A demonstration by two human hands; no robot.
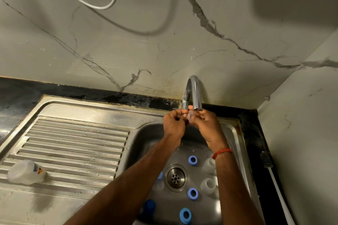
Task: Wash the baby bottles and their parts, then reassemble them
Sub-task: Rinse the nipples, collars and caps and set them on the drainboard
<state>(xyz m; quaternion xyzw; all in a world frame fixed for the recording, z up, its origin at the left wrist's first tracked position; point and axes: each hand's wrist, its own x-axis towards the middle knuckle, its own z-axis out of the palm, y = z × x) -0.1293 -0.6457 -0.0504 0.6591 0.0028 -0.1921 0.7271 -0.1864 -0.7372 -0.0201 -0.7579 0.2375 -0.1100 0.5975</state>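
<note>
Blue rings (185, 215) below; left hand (173, 124) and right hand (205, 124) pinch clear part (190, 116).

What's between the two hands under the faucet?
Head view: a small translucent bottle part, pinched between the left hand and right hand, just below the faucet spout.

The little clear piece (191, 117) that the right hand (205, 126) pinches under the tap (195, 93) is too small and blurry to identify. The left hand (173, 124) curls its fingertips out of sight, so whether it grips the piece is unclear. In the lower middle, the left forearm (142, 173) covers most of a blue part (160, 175) and some of a dark blue cap (149, 206). The right forearm (230, 184) hides the right sides of the upper clear bottle (208, 164) and the lower clear bottle (207, 185). Both forearms run off the bottom edge.
</note>
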